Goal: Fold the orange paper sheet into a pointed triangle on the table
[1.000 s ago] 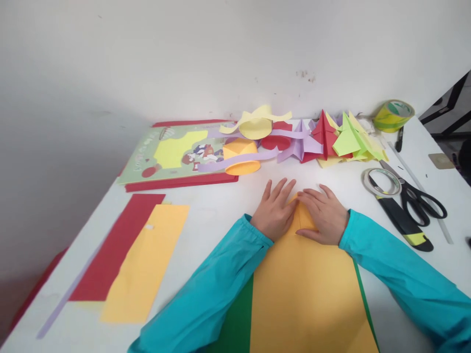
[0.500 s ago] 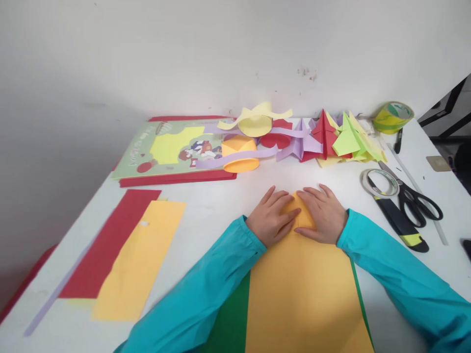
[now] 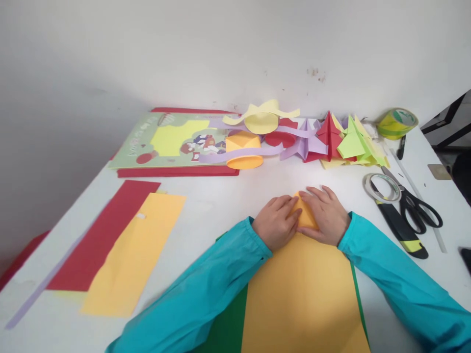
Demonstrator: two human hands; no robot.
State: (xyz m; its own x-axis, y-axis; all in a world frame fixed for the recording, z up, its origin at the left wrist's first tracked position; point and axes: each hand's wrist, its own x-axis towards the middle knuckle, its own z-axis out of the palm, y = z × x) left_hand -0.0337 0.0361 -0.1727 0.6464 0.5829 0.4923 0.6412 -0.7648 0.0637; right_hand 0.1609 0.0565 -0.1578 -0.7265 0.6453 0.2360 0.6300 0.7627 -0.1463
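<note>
A small folded piece of orange paper [image 3: 306,218] lies at the far end of a large orange sheet [image 3: 301,294], part of it hidden under my fingers. My left hand [image 3: 277,221] is closed on its left side, with the fingers curled and the fingertips pressed against the paper. On the right side my right hand [image 3: 326,215] grips the same piece, thumb at the near edge and fingers over the top. Both hands nearly meet at the fold. Beneath the orange sheet, a green sheet [image 3: 230,318] shows along both sides.
Red paper [image 3: 106,235] and an orange strip [image 3: 136,255] lie at left. Along the wall stand a printed folder [image 3: 143,142], paper loops [image 3: 245,149] and folded paper shapes [image 3: 329,135]. Scissors [image 3: 414,211], a tape roll [image 3: 382,189], a cutter [image 3: 401,230] and wide tape [image 3: 397,122] are at right.
My left hand's fingers have curled in more and moved slightly right along the folded paper. My right hand stays on the paper. The whole view has shifted a little.
</note>
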